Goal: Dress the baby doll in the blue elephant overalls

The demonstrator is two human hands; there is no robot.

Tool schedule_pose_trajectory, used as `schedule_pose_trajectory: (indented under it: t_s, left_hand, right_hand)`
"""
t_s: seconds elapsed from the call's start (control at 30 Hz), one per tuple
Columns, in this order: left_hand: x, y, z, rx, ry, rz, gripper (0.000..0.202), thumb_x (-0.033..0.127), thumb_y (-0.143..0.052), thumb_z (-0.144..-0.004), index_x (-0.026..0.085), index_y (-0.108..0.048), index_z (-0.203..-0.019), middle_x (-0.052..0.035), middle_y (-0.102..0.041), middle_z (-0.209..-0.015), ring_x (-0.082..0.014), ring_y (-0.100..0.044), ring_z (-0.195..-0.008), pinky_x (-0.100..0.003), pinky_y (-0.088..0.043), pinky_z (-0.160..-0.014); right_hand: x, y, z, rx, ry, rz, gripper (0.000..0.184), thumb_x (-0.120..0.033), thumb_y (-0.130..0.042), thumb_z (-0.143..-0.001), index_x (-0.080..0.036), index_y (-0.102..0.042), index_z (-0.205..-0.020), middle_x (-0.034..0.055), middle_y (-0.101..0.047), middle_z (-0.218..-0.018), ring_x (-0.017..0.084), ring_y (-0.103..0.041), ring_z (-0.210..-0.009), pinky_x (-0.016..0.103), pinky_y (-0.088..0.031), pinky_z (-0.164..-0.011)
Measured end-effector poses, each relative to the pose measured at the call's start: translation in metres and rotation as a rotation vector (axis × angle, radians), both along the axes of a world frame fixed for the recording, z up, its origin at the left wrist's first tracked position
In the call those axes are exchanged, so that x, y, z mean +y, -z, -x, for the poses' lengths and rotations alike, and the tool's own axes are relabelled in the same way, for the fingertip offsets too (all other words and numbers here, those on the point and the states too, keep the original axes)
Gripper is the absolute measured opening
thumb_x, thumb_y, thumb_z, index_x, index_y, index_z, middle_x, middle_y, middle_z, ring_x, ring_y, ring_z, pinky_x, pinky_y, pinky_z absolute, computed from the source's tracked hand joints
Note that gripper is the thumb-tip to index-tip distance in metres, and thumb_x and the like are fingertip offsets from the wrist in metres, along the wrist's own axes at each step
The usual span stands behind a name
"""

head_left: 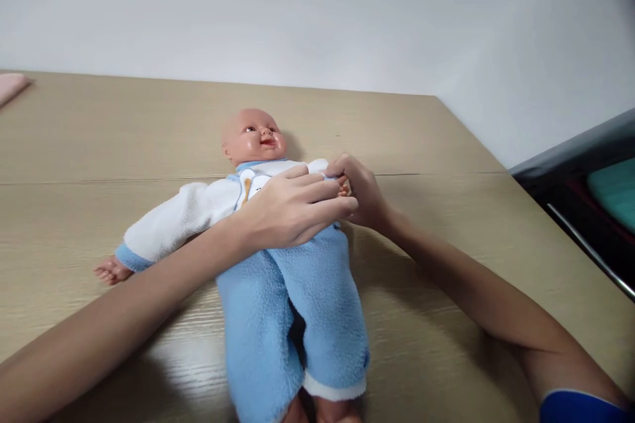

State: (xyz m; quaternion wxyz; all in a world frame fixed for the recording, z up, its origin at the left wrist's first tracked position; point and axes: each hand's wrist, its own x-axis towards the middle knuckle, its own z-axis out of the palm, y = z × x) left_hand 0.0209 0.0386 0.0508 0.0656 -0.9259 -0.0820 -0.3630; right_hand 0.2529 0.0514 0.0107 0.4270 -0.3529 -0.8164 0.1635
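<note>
Smooth-headed doll point(284, 264), fleecy suit point(322, 297). Left hand point(292, 209), right hand point(364, 193): fingers bent near doll's hand point(343, 186); cannot tell if clamped.

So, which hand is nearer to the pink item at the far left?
Left: the left hand is at the doll, right of the pink item; the right hand is farther right.

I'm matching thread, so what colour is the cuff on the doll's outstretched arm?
Light blue; the cuff shows best in the head view.

Tabletop point(342, 129) beyond the doll point(322, 304) allows passage; forearms point(149, 297) bar both sides.
</note>
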Motion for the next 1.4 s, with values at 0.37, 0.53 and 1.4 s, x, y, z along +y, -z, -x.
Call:
schedule_pose_trajectory:
  t_s: [0.37,0.53,1.4]
  left_hand:
    - [0.001,-0.015,-0.008,-0.210,-0.123,1.061,0.020,0.041,-0.070,-0.111,0.021,-0.067,-0.107,0.0013,-0.073,-0.090,-0.0179,-0.067,-0.082,-0.031,-0.051,-0.078]
    - [0.008,-0.012,-0.007,-0.082,-0.190,0.982,0.026,0.047,-0.064,-0.112,0.021,-0.066,-0.110,-0.0031,-0.075,-0.102,-0.0220,-0.068,-0.094,-0.035,-0.051,-0.084]
    - [0.014,-0.005,-0.008,0.243,-0.685,0.634,0.017,0.023,-0.050,-0.113,0.014,-0.059,-0.124,-0.0153,-0.080,-0.100,-0.0299,-0.074,-0.085,-0.039,-0.048,-0.073]
  right_hand:
    - [-0.017,-0.011,-0.027,0.029,-0.432,0.423,0.029,-0.035,-0.080,-0.101,-0.028,-0.070,-0.127,0.0069,-0.069,-0.125,0.028,-0.066,-0.121,0.042,-0.053,-0.110]
    - [-0.030,-0.001,-0.011,0.541,-0.359,0.820,0.024,-0.048,-0.077,-0.104,-0.025,-0.076,-0.098,0.0034,-0.069,-0.100,0.022,-0.068,-0.102,0.037,-0.057,-0.102]
    - [0.031,0.038,0.022,0.358,0.164,0.743,0.035,-0.057,-0.065,-0.098,-0.026,-0.057,-0.084,0.0029,-0.072,-0.091,0.023,-0.061,-0.095,0.037,-0.054,-0.084]
